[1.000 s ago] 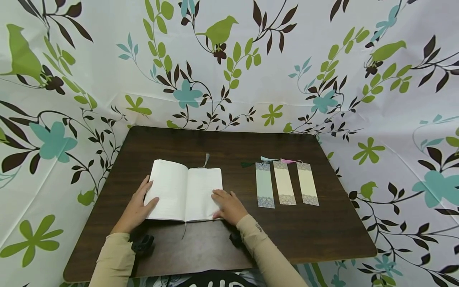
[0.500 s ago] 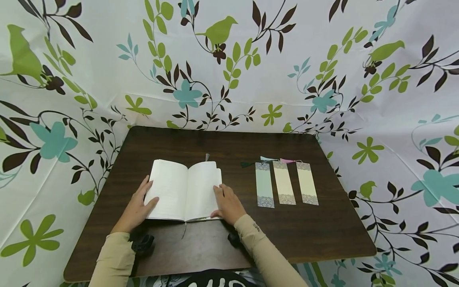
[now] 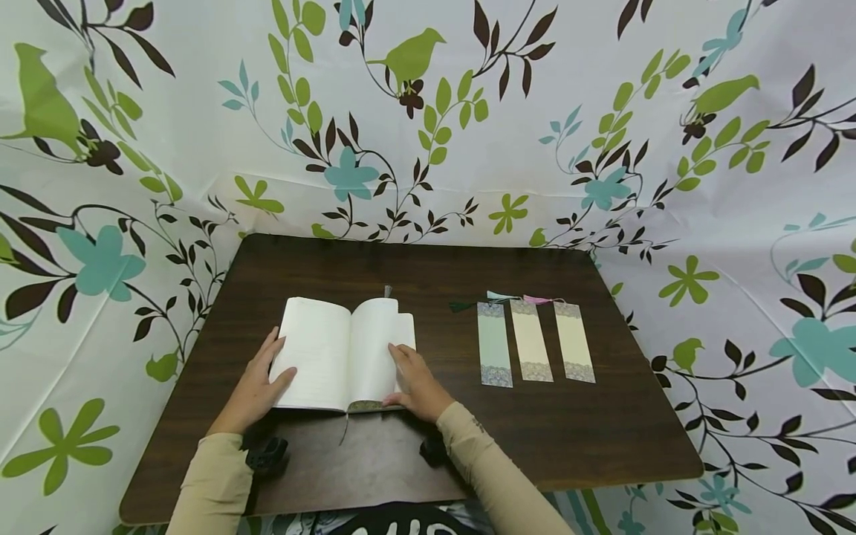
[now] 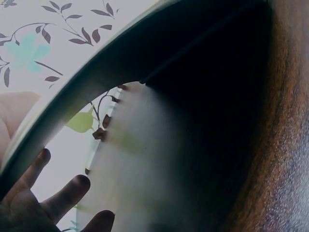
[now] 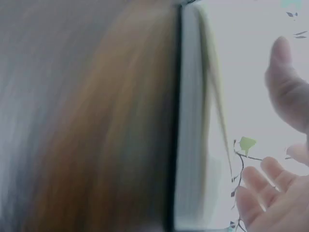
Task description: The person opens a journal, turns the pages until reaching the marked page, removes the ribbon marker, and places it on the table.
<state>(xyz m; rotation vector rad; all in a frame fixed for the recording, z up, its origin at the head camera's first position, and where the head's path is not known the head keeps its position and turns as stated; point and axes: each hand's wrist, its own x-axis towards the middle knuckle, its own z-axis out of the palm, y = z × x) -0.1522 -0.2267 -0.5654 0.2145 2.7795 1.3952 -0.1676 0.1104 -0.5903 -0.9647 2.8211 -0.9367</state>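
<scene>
A notebook with pale pages (image 3: 313, 357) lies spread on the dark wooden table. My left hand (image 3: 257, 383) holds its left side, thumb over the page and fingers at the outer edge; in the left wrist view its fingers (image 4: 70, 195) reach beneath the dark cover (image 4: 207, 96). My right hand (image 3: 417, 383) touches the outer edge of a lifted right-hand page (image 3: 374, 342), which bows upward. Its thumb and fingers (image 5: 256, 183) stand apart in the right wrist view. A grey tassel (image 3: 388, 290) pokes out at the notebook's top, and a patterned strip (image 3: 366, 406) shows below the raised page.
To the right lie three bookmarks: one mint green (image 3: 494, 343), one cream (image 3: 531, 342) and one pale yellow (image 3: 574, 342), with tassels at their tops. A thin ribbon (image 3: 344, 431) hangs from the notebook's lower edge. Behind the table (image 3: 428, 275) is a leaf-and-bird patterned cloth (image 3: 495, 141).
The right-hand page, flat a second ago, has risen and curved leftward, with my right hand shifting slightly left along with it. The patterned strip has come into sight. My left hand has stayed put.
</scene>
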